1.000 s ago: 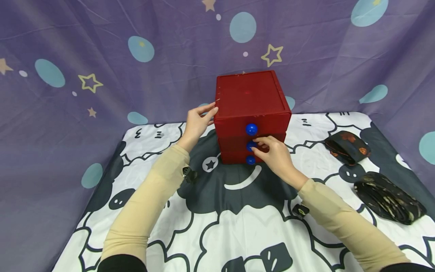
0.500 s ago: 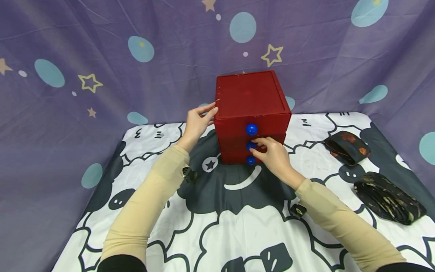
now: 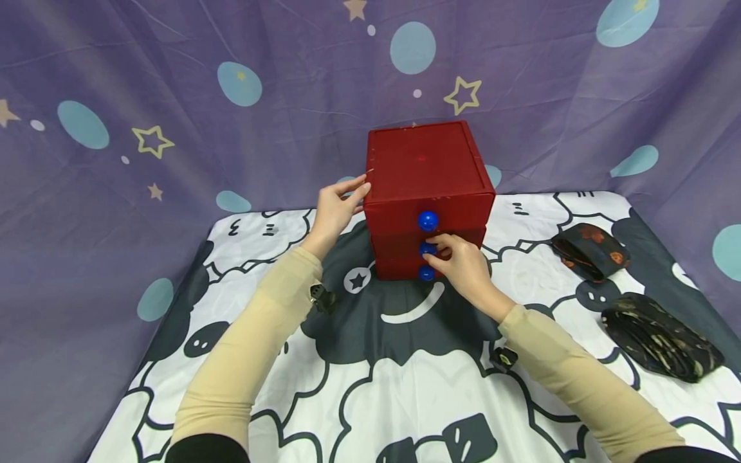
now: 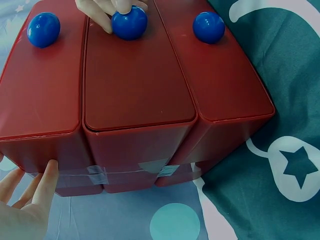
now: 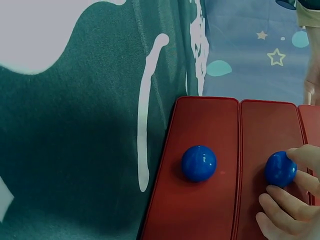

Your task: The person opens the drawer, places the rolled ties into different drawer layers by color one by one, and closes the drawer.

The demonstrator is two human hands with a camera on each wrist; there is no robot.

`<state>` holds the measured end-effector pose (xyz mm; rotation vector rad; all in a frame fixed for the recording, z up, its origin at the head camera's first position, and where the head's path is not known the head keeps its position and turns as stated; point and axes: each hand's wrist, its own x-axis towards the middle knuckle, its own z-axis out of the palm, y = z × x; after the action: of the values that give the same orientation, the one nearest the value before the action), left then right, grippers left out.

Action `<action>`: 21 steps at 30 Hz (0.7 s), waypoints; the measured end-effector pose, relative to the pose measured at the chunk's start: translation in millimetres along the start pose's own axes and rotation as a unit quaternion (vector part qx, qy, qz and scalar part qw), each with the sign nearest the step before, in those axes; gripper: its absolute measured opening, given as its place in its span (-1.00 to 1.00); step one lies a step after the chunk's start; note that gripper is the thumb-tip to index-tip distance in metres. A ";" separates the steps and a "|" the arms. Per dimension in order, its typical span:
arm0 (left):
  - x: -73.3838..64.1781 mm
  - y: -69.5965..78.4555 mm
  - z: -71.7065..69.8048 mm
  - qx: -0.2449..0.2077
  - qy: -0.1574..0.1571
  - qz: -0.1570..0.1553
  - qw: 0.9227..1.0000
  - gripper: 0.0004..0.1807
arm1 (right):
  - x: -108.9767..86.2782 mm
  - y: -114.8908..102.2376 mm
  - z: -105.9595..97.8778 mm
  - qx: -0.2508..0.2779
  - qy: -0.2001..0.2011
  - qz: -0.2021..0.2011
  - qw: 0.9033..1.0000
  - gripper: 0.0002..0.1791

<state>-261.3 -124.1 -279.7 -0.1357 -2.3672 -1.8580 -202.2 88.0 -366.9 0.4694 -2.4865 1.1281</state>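
Observation:
A red drawer cabinet (image 3: 425, 164) with three stacked drawers stands at the back of the cloth. Each drawer front carries a round blue knob. My right hand (image 3: 463, 265) pinches the middle blue knob (image 5: 281, 169) between thumb and fingers, its other fingers lying close to the red front. Above it the top knob (image 3: 428, 220) is uncovered, and so is the bottom knob (image 5: 199, 163). My left hand (image 3: 338, 207) touches the cabinet's left side near the top with extended fingers. All three drawers look closed in the left wrist view.
A dark folded cloth item with orange flowers (image 3: 592, 251) lies to the right. Closer to me is a dark camouflage-patterned folded bundle (image 3: 662, 335). A purple curtain (image 3: 289, 77) hangs behind the cabinet, and a sheep-print cloth (image 3: 359, 386) covers the surface.
My right hand has shifted slightly left, its thumb and fingers moving farther over the middle knob. The left hand and the cabinet hold their places.

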 end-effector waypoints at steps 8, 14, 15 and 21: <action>-0.6 0.7 -0.3 0.003 0.001 -0.005 1.000 -0.62 | 0.3 0.8 -0.3 0.011 -0.001 0.000 1.000 -0.70; -0.5 0.8 -0.5 0.005 0.001 -0.006 1.000 -0.62 | -0.1 0.0 -0.3 0.010 0.005 -0.002 1.000 -0.70; -0.6 0.9 -0.6 0.004 0.001 -0.006 1.000 -0.62 | -0.5 -0.1 -0.3 0.010 0.004 -0.002 1.000 -0.70; -0.1 0.3 -0.7 0.002 0.001 -0.001 1.000 -0.63 | -3.3 -1.2 -0.5 0.000 0.004 -0.009 1.000 -0.71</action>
<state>-261.2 -124.7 -279.3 -0.1302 -2.3696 -1.8542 -198.7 88.1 -367.3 0.4854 -2.4706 1.1201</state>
